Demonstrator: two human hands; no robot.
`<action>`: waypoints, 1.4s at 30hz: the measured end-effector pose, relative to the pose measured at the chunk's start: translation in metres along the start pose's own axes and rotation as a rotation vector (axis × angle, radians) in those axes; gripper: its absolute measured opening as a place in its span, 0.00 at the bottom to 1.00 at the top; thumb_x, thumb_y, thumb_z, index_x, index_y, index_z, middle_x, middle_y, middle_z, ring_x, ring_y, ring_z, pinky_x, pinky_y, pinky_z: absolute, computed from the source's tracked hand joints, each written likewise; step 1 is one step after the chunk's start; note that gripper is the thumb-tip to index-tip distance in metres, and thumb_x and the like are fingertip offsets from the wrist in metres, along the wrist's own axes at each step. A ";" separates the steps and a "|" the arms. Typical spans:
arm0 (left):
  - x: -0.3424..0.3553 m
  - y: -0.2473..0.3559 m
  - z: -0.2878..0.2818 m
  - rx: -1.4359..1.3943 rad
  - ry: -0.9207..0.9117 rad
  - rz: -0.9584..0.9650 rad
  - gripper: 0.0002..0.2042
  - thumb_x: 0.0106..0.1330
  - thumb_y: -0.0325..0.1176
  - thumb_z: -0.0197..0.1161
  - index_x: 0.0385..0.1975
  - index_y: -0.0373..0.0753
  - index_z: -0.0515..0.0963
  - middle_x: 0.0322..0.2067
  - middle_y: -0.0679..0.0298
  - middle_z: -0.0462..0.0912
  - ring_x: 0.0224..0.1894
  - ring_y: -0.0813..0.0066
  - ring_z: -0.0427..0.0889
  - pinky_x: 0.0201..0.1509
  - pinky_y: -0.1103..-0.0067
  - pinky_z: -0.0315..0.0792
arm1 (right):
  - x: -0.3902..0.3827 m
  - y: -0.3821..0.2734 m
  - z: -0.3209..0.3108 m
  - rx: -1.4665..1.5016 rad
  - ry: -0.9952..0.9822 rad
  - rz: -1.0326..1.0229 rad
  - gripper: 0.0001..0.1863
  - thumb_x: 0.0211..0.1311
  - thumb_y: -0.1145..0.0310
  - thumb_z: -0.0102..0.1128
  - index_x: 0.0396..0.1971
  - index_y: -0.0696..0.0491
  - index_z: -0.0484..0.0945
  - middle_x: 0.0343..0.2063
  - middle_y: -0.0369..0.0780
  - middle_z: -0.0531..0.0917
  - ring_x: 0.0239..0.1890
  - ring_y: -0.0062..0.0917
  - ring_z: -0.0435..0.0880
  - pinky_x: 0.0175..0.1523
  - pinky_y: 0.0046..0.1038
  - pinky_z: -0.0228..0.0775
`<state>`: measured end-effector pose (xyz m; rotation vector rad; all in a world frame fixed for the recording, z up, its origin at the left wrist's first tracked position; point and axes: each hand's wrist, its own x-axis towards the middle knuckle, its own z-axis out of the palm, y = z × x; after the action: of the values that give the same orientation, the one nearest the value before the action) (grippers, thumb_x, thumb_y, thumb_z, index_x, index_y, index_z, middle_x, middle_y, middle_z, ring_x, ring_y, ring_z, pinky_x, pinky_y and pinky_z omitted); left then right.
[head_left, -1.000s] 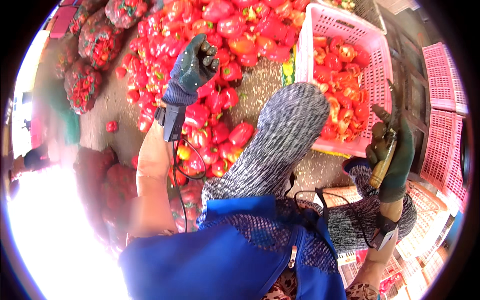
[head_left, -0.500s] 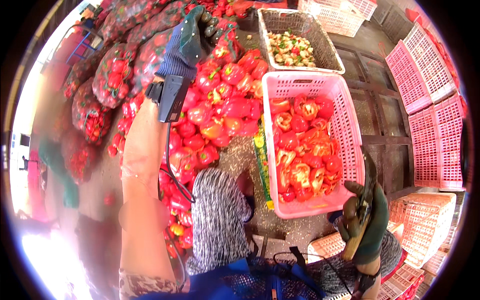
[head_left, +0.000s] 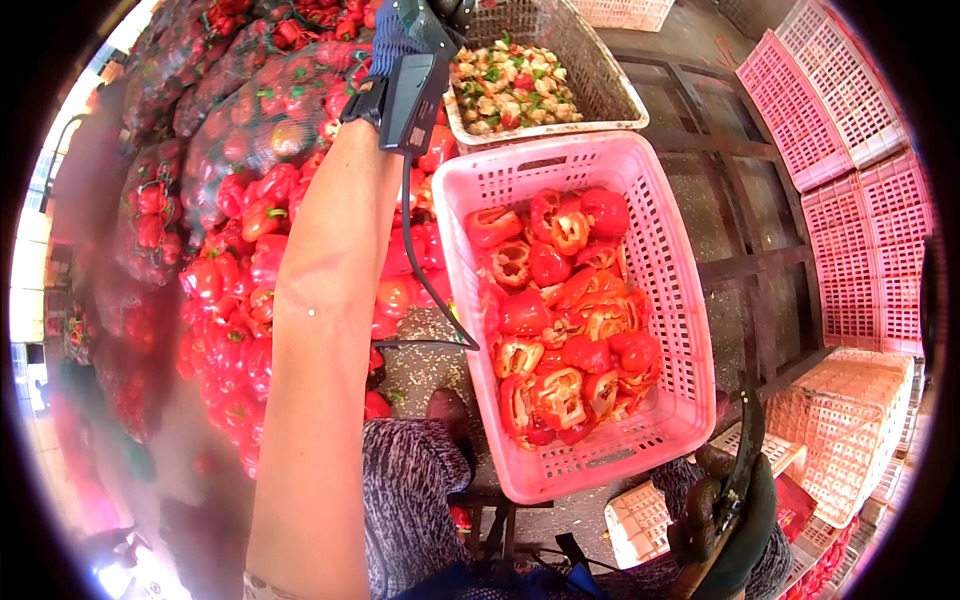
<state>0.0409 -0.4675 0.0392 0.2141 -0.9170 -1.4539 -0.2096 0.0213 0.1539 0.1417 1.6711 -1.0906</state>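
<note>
My left hand (head_left: pixel 418 38), in a blue-green glove, reaches out at the top edge, beside the left rim of a dirty white crate (head_left: pixel 640 118) holding pale pepper cores (head_left: pixel 515 85). Its fingers are partly cut off by the frame, so what they hold does not show. At lower right my right hand (head_left: pixel 745 535), in a dark green glove, is closed around a knife (head_left: pixel 740 460) with a wooden handle, its dark blade pointing up and away. Between the hands stands a pink crate (head_left: pixel 680 300) partly filled with cut red peppers (head_left: pixel 570 320).
Whole red peppers (head_left: pixel 225 290) are heaped on the floor at left, with net sacks of peppers (head_left: pixel 265 125) behind them. Stacked pink crates (head_left: pixel 865 250) and a peach crate (head_left: pixel 840 425) stand at right. A dark metal frame (head_left: pixel 740 200) lies beside the pink crate.
The whole view has shifted. My left hand has moved from over the pepper heap to the white crate's left side. The right hand still grips the knife.
</note>
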 end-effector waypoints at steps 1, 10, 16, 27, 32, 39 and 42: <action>0.002 -0.009 -0.005 0.045 0.001 -0.040 0.14 0.71 0.47 0.54 0.28 0.46 0.70 0.20 0.70 0.71 0.23 0.74 0.72 0.26 0.76 0.68 | 0.006 -0.006 -0.003 -0.009 -0.064 0.074 0.31 0.72 0.44 0.38 0.54 0.57 0.74 0.29 0.43 0.84 0.08 0.21 0.67 0.12 0.20 0.59; -0.034 -0.091 -0.075 0.985 0.162 0.020 0.26 0.69 0.52 0.58 0.53 0.34 0.73 0.27 0.66 0.79 0.27 0.79 0.75 0.31 0.78 0.70 | 0.018 -0.011 0.005 0.003 0.081 0.076 0.30 0.72 0.46 0.38 0.50 0.59 0.76 0.25 0.40 0.82 0.08 0.18 0.65 0.12 0.18 0.56; -0.056 -0.042 -0.044 2.181 -0.638 -0.267 0.38 0.64 0.70 0.42 0.64 0.47 0.67 0.64 0.50 0.68 0.67 0.54 0.64 0.71 0.63 0.56 | 0.016 -0.005 0.008 -0.012 0.043 0.052 0.30 0.71 0.46 0.38 0.49 0.59 0.76 0.21 0.38 0.80 0.07 0.17 0.63 0.12 0.18 0.53; -0.085 0.027 -0.065 0.626 0.221 -0.518 0.27 0.71 0.52 0.52 0.62 0.39 0.67 0.56 0.55 0.75 0.56 0.64 0.76 0.61 0.69 0.69 | 0.019 0.029 -0.006 -0.115 -0.145 -0.124 0.31 0.72 0.46 0.36 0.46 0.61 0.77 0.11 0.35 0.73 0.05 0.17 0.58 0.09 0.19 0.48; -0.173 0.109 -0.044 0.206 0.136 -0.330 0.24 0.73 0.47 0.51 0.62 0.40 0.67 0.57 0.56 0.75 0.56 0.64 0.76 0.60 0.70 0.70 | -0.004 0.036 -0.005 0.111 -0.253 -0.181 0.32 0.73 0.45 0.37 0.51 0.62 0.75 0.13 0.35 0.74 0.05 0.16 0.59 0.10 0.19 0.50; -0.496 0.173 -0.088 0.673 0.301 -0.344 0.25 0.66 0.31 0.62 0.63 0.36 0.67 0.57 0.58 0.76 0.56 0.68 0.77 0.57 0.77 0.73 | -0.003 0.036 -0.036 -0.021 -0.644 -0.224 0.26 0.74 0.57 0.42 0.63 0.59 0.63 0.30 0.38 0.80 0.16 0.13 0.67 0.21 0.17 0.57; -0.650 0.165 -0.082 1.053 0.451 -0.634 0.28 0.63 0.35 0.66 0.62 0.34 0.67 0.55 0.53 0.77 0.56 0.66 0.78 0.56 0.74 0.74 | 0.029 0.025 -0.060 -0.021 -0.913 -0.140 0.26 0.75 0.60 0.40 0.65 0.62 0.60 0.32 0.41 0.80 0.19 0.13 0.67 0.23 0.18 0.56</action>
<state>0.3110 0.1152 -0.1708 1.6597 -1.2073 -1.2380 -0.2499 0.0660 0.1154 -0.4391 0.8706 -1.0142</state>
